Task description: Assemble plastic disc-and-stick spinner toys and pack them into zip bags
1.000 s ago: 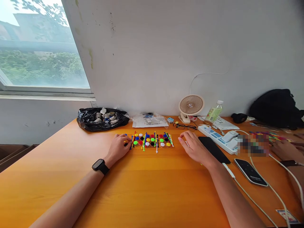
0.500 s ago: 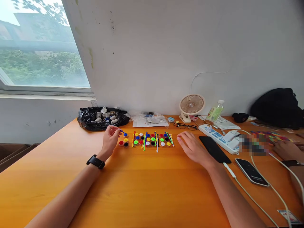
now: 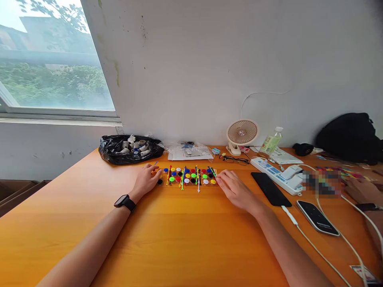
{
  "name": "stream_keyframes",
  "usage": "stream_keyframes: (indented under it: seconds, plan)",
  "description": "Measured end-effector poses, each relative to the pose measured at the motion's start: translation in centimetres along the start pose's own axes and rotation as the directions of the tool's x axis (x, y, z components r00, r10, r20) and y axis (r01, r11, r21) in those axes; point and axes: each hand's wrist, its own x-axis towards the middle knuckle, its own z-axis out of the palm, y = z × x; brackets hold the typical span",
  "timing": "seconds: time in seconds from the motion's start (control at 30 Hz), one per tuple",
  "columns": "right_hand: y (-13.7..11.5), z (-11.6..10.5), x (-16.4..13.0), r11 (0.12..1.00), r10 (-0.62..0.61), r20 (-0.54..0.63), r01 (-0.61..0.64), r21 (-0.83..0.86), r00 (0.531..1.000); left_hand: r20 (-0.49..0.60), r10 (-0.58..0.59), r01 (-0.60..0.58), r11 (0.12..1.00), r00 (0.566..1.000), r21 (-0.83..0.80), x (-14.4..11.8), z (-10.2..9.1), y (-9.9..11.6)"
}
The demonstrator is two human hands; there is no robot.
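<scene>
Rows of small coloured round caps lie on the orange table, with several thin coloured sticks laid across them. My left hand, a black watch on its wrist, rests at the left end of the rows. Its fingers are closed on a thin blue stick that points up and away. My right hand lies flat on the table at the right end of the rows, fingers apart and holding nothing; its fingertips almost touch the last caps.
Along the wall stand a black bag of small parts, a clear plastic bag, glasses, a small fan and a bottle. A power strip, two phones and another person's hand are at the right.
My left hand lifted a blue stick away from the left end of the rows, then came back down beside the caps. My right hand slid left toward the rows.
</scene>
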Motion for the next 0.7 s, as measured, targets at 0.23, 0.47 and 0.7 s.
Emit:
stream_keyframes:
  seconds: [0.23, 0.47, 0.7]
  plan:
    - [0.1, 0.8, 0.0, 1.000, 0.013, 0.037, -0.013, -0.002, 0.999, 0.122, 0.192, -0.205, 0.973, 0.974, 0.110, -0.6, 0.2, 1.0]
    - [-0.2, 1.1, 0.0, 1.000, 0.006, 0.042, -0.006, -0.016, 0.999, 0.121, 0.225, -0.238, 0.966, 0.967, 0.104, -0.9, 0.2, 1.3]
    - [-0.2, 1.4, 0.0, 1.000, -0.003, 0.017, 0.002, 0.018, 1.000, -0.047, 0.207, -0.206, 0.978, 0.977, 0.011, -0.7, -0.3, 2.5]
